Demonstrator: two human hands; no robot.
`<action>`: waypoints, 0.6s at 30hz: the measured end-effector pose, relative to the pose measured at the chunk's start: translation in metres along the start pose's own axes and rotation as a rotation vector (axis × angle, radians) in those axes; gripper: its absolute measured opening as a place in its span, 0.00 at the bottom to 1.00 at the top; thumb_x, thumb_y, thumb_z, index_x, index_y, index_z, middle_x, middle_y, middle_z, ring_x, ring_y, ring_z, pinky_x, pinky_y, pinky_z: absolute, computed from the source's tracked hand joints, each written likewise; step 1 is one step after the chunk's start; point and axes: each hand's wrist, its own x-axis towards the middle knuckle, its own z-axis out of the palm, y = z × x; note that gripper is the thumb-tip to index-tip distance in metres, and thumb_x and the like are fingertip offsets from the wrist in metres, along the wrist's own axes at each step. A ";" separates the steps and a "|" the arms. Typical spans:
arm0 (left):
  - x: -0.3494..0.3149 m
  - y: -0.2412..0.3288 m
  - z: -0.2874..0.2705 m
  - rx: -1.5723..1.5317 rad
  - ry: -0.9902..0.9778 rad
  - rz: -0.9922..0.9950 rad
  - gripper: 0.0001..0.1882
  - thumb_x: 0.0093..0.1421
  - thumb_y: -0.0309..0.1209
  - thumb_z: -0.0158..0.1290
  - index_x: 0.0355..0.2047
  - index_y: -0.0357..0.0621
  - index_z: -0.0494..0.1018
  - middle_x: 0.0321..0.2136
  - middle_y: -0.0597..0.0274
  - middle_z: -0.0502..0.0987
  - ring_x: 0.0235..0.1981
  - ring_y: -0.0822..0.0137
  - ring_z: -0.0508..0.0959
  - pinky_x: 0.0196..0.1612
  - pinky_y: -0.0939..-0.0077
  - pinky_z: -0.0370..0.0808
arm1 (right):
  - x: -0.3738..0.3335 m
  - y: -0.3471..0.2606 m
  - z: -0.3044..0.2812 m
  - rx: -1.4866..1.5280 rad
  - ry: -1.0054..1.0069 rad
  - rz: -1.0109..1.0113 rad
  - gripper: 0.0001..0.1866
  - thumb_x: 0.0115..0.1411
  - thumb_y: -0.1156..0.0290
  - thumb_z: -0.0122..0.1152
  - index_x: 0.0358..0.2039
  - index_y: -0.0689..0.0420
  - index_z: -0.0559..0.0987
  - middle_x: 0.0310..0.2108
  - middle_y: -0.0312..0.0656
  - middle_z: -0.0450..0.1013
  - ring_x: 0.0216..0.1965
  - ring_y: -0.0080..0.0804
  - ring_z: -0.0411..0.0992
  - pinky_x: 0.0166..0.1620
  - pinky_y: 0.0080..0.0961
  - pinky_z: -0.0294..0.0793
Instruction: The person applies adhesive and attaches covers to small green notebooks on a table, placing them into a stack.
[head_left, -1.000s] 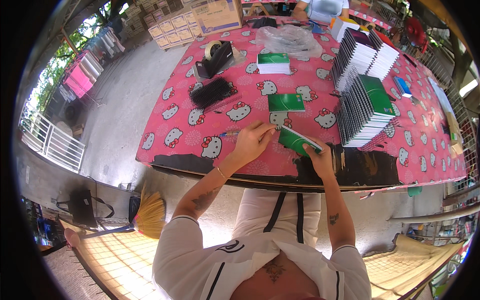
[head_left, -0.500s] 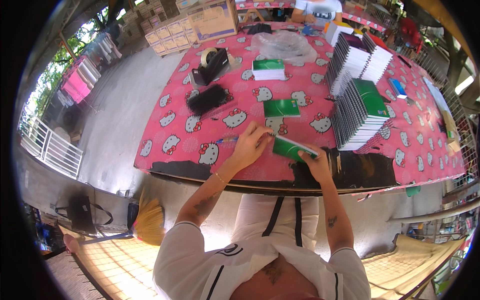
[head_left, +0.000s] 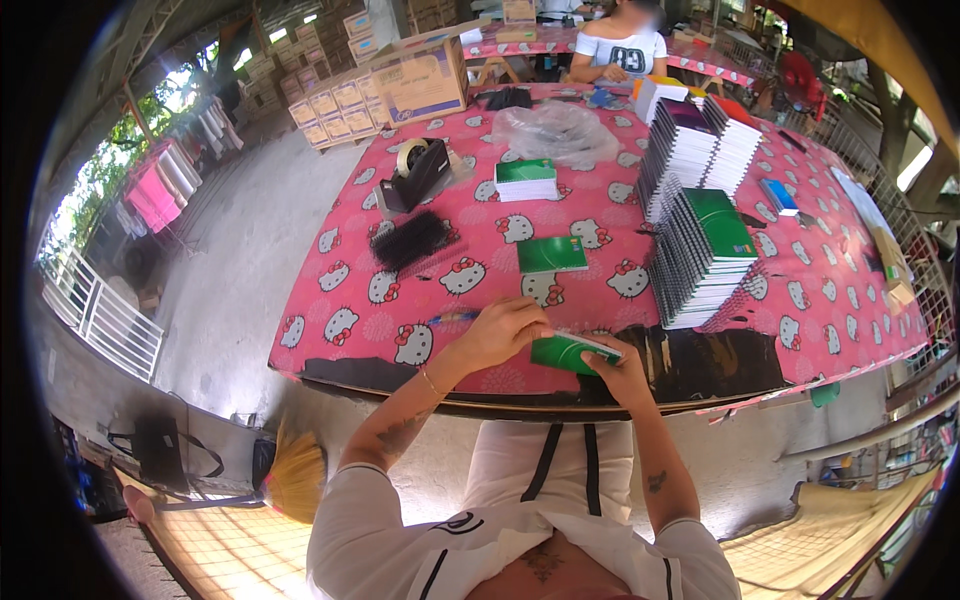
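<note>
Near the table's front edge, a small green-covered notebook (head_left: 562, 352) is held at a slant, its white page edge facing away from me. My right hand (head_left: 622, 368) grips its right end, thumb on the cover. My left hand (head_left: 505, 330) is closed in a pinch at the far left corner of the notebook; whatever lies between those fingertips is too small to make out. Beyond it rests another green notebook (head_left: 552, 255). A heap of black binding coils (head_left: 412, 241) lies to the left, and a blue pen (head_left: 455, 317) is beside my left hand.
Tall stacks of coil-bound notebooks (head_left: 722, 226) stand on the right. Farther back are a short green-topped stack (head_left: 526, 181), a tape dispenser (head_left: 415, 178), clear plastic wrap (head_left: 555, 134) and a cardboard box (head_left: 425, 85). Another person (head_left: 622, 50) sits across the pink table (head_left: 470, 215).
My view has tilted up, so the table appears lower. The left hand has come in closer to the notebook's far left corner. My right hand keeps its grip on the notebook.
</note>
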 end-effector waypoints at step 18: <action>-0.012 0.034 0.030 0.545 0.188 -0.124 0.29 0.66 0.47 0.49 0.60 0.41 0.67 0.60 0.50 0.69 0.64 0.50 0.66 0.66 0.29 0.43 | -0.017 -0.004 0.027 0.143 0.186 0.018 0.15 0.64 0.73 0.64 0.49 0.67 0.79 0.36 0.35 0.77 0.37 0.19 0.71 0.41 0.19 0.71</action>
